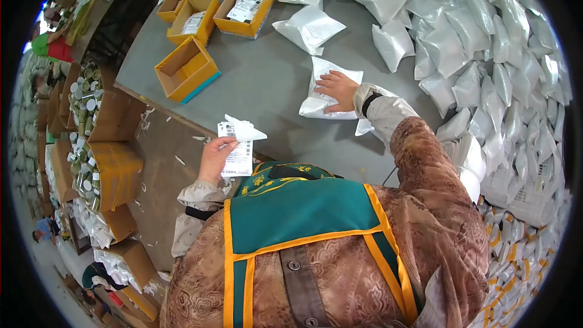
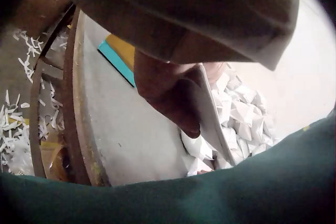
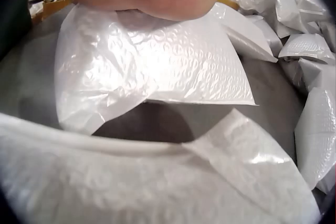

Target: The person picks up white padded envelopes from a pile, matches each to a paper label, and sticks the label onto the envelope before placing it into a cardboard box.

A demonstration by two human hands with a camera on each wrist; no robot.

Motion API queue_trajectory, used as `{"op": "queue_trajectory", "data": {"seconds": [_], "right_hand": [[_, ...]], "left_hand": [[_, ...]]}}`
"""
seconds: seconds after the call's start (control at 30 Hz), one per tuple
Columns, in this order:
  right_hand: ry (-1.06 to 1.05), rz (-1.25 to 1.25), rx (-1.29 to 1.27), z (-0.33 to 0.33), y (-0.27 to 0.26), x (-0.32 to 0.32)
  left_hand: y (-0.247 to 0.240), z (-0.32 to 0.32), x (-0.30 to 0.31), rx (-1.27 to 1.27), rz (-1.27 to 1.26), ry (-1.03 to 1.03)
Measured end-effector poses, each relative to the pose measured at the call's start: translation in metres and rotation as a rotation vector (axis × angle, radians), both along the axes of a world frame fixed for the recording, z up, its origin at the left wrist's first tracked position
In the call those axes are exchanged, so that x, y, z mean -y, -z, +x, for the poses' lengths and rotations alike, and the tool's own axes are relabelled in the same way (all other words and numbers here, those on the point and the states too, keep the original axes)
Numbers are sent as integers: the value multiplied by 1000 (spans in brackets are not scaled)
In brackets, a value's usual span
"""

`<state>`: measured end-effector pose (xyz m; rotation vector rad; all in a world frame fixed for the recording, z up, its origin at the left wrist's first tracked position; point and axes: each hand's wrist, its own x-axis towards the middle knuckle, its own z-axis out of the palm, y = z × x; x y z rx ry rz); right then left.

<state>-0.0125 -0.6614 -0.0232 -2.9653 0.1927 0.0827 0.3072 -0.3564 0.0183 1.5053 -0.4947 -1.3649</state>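
My left hand (image 1: 214, 159) pinches a stack of printed labels (image 1: 240, 163) between thumb and fingers, just off the table's front edge. A white piece of the top sheet (image 1: 246, 130) curls up over the stack. In the left wrist view the stack (image 2: 216, 121) shows edge-on beside the fingers. My right hand (image 1: 339, 89) rests with fingers spread on a puffy white bubble mailer (image 1: 320, 108) lying on the grey table (image 1: 261, 79). Seen from the right wrist, the mailer (image 3: 157, 61) lies under the hand, with another white mailer (image 3: 252, 166) in front.
Yellow-brown boxes stand at the table's back left, one bare inside (image 1: 187, 70) and one holding labels (image 1: 245, 9). Another mailer (image 1: 310, 29) lies beyond my right hand. A large heap of filled mailers (image 1: 455, 39) covers the right side. Cartons of jars (image 1: 109, 173) stand left of the table.
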Motion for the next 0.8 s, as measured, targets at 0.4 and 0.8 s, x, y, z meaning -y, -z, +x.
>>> {"op": "queue_trajectory", "data": {"seconds": [0.4, 0.8], "right_hand": [[148, -129, 97, 8, 29, -9], [265, -17, -277, 59, 17, -23]], "left_hand": [[-2, -4, -4, 4, 36, -52], [-7, 5, -21, 280, -56, -126]]}}
